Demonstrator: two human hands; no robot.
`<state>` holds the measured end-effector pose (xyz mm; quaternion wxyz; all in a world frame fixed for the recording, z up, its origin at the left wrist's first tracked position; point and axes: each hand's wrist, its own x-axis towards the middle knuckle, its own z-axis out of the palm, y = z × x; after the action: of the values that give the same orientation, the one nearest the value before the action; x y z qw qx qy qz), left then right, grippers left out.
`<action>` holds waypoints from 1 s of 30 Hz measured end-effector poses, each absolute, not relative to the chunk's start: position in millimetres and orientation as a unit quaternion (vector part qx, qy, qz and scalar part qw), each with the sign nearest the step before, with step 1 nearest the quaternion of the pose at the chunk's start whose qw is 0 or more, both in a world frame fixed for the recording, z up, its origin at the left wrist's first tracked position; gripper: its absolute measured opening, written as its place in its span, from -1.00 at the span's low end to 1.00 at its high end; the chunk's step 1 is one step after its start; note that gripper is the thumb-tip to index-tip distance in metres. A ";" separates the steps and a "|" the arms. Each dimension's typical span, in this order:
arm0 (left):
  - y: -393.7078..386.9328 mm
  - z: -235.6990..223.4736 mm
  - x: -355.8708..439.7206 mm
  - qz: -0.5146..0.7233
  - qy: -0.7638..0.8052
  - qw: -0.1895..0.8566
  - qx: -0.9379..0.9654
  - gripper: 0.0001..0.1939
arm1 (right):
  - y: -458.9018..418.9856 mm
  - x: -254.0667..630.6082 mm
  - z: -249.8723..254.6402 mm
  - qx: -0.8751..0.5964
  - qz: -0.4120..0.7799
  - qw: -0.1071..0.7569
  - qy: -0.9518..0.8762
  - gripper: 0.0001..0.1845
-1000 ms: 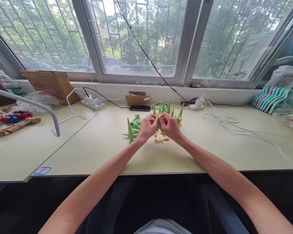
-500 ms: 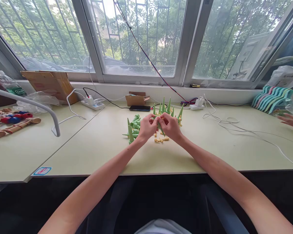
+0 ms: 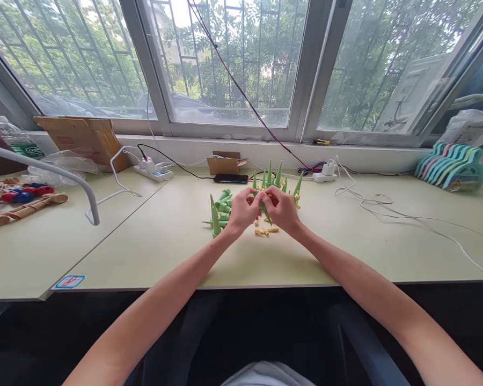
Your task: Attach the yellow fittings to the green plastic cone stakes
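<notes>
Both hands (image 3: 243, 209) (image 3: 282, 207), fingers (image 3: 270, 204) pinched on green spike (image 3: 266, 215)

- Cones (image 3: 214, 217), centre: green
- Small pieces (image 3: 272, 229), near centre: yellow
- Table (image 3: 145, 241): pale greenish cream
- Hangers (image 3: 453, 167), far right: mostly turquoise, some pink
- Phone (image 3: 230, 178), far centre: black
- Cardboard box (image 3: 82, 143), far left: brown
- Power strip (image 3: 156, 173), far left: white
- Sticker (image 3: 70, 281), near left: edged blue, marked red

The desk (image 3: 145, 252) has a smooth top with a faint sheen. The phone (image 3: 231, 178) on it is glossy. Behind the phone, the small box (image 3: 222, 165) is matt cardboard. Near the phone, green cones (image 3: 214, 219) and yellow pieces (image 3: 272, 230) look like smooth plastic, as do hangers (image 3: 446, 165) far to its right; far left, a bag (image 3: 66, 165) is crinkled clear film.
</notes>
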<state>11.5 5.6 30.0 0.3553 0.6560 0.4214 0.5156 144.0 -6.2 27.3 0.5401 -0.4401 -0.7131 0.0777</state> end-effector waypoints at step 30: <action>5.1 32.3 12.2 0.505 0.404 0.405 0.647 -0.73 | -5.0 144.0 28.2 -0.446 0.085 0.538 -0.710 -0.73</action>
<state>12.2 5.1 32.3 0.4049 0.6470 0.4035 0.5046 144.0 -5.0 28.2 0.5380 -0.4460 -0.7103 0.0845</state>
